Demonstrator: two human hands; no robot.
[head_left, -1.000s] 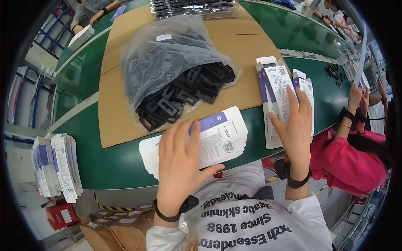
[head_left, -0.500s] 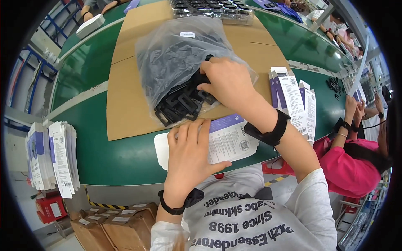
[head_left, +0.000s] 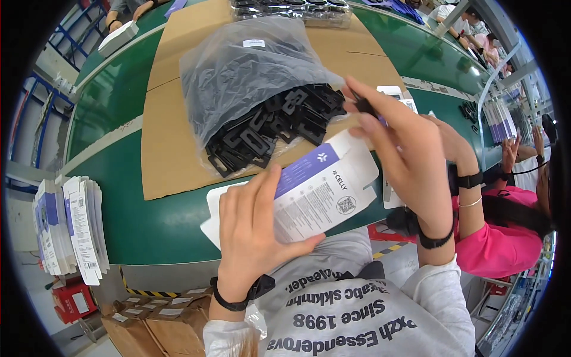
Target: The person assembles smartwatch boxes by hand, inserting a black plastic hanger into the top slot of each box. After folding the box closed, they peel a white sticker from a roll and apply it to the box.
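A big gray bag (head_left: 250,65) is lying beyond both hands, with black parts (head_left: 312,132) spilling out. A long white box (head_left: 315,193) is lying between the hands, slanting from the left hand (head_left: 247,232) up toward the right hand (head_left: 410,152). The left hand is nearer, spreading wide and holding its left end. The box is showing a purple stripe (head_left: 309,163) and gray writing. The right hand, curling almost closed, is pinching a small black piece (head_left: 361,106) above the box's right end.

one plastic bag (head_left: 238,77), one cardboard sheet (head_left: 160,137), black pieces (head_left: 312,132) uncountable
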